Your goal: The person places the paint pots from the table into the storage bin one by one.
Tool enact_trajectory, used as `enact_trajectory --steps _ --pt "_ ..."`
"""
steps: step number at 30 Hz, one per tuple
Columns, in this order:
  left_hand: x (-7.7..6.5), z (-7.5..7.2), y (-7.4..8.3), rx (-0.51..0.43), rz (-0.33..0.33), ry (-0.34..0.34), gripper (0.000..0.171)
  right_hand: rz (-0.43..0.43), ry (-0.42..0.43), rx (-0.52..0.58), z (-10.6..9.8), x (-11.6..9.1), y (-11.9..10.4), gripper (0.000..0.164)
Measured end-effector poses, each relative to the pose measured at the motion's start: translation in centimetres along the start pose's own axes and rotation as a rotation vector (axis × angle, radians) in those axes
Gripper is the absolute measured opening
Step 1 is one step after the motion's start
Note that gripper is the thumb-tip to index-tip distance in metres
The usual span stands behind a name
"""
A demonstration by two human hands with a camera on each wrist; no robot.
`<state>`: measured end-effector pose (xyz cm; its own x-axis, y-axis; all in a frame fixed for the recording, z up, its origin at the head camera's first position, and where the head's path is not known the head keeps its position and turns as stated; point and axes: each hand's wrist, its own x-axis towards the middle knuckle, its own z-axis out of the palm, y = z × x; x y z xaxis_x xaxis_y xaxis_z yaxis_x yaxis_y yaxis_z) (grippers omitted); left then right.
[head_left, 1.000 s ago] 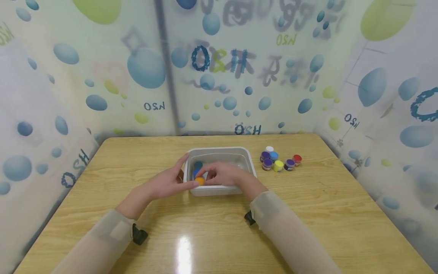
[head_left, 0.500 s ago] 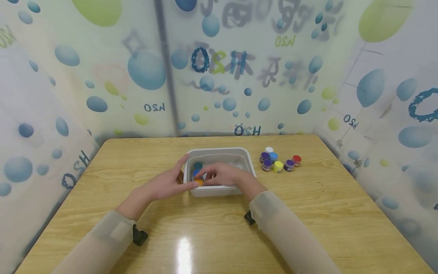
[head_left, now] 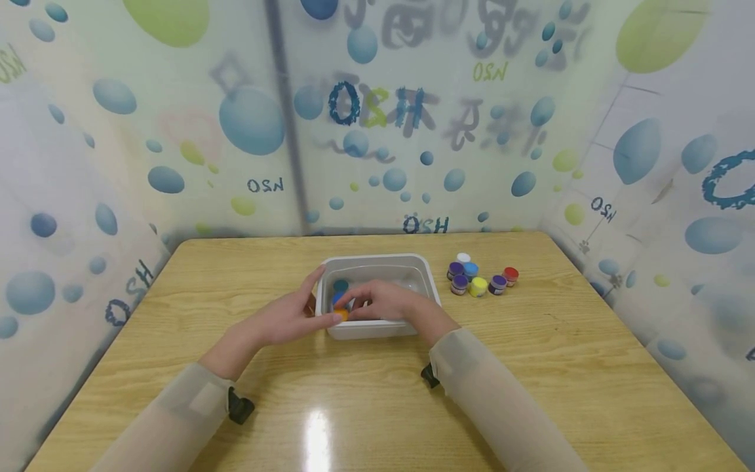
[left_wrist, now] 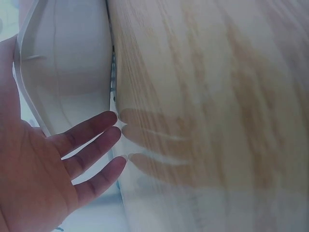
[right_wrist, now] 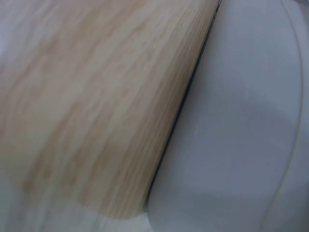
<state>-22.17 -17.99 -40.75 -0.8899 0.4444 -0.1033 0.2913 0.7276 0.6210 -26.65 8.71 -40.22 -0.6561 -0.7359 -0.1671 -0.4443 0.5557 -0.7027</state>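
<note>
A white plastic tub (head_left: 384, 330) stands on the wooden table. My left hand (head_left: 288, 318) rests at its left end, thumb over the near rim, index finger along the side. In the left wrist view that hand's other fingers (left_wrist: 91, 137) are extended and spread beside the tub wall, tips at the tabletop. My right hand (head_left: 383, 301) reaches down into the tub, thumb and index finger around a small orange-topped paint jar (head_left: 341, 315) in the near-left corner. A blue-topped jar (head_left: 339, 299) and a teal one (head_left: 341, 286) stand behind it. The right wrist view shows only the tub's outside wall (right_wrist: 236, 125) and the table.
Right of the tub stand several small paint jars: white (head_left: 463, 259), light blue (head_left: 470, 269), purple (head_left: 459, 284), yellow (head_left: 478, 286), and red (head_left: 510, 276). The wooden table (head_left: 377, 406) is bounded by patterned curtain-like walls (head_left: 377, 196) at the back and sides.
The orange-topped jar has sunk lower into the tub's near-left corner, with my right fingers following it down slightly. My left hand stays in place.
</note>
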Motion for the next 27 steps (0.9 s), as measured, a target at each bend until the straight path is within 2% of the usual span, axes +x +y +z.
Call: enact_trajectory --steps 14,21,27 --pt "-0.14 -0.11 -0.05 -0.002 0.014 0.006 0.116 -0.014 0.030 0.016 0.09 -0.02 -0.05 0.027" --pt "-0.12 -0.14 0.06 0.000 0.007 0.006 0.116 -0.010 0.104 0.060 0.00 -0.19 -0.35 0.027" --pt "0.00 -0.14 0.18 0.007 -0.003 0.005 0.116 0.021 0.190 0.128 -0.21 -0.12 -0.43 0.035"
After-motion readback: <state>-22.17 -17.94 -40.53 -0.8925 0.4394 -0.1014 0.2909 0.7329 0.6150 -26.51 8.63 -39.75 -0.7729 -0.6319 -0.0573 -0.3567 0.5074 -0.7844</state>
